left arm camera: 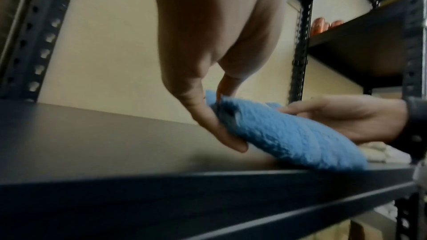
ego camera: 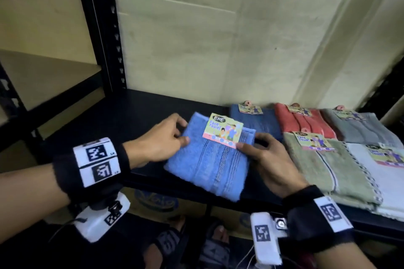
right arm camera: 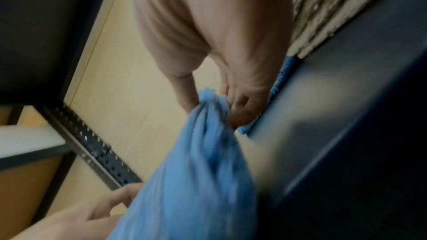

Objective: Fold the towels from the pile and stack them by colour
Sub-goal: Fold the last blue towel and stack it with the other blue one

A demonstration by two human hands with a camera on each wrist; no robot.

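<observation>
A folded light blue towel (ego camera: 207,164) with a paper label (ego camera: 223,130) is held just over the black shelf (ego camera: 131,111), tilted. My left hand (ego camera: 166,137) pinches its left edge between thumb and fingers; the left wrist view shows that pinch on the towel (left arm camera: 289,134) by my left hand (left arm camera: 215,109). My right hand (ego camera: 264,153) grips the right edge, seen close in the right wrist view on the towel (right arm camera: 203,161) under my right hand (right arm camera: 221,103). Folded towels lie to the right: dark blue (ego camera: 260,124), red (ego camera: 303,122), grey (ego camera: 367,129), green (ego camera: 328,170), white (ego camera: 384,185).
The shelf's left half is bare and dark. A black perforated upright (ego camera: 105,28) stands at the back left against a pale wall (ego camera: 218,28). Cardboard boxes (ego camera: 157,201) sit under the shelf, and feet in sandals (ego camera: 196,244) show below.
</observation>
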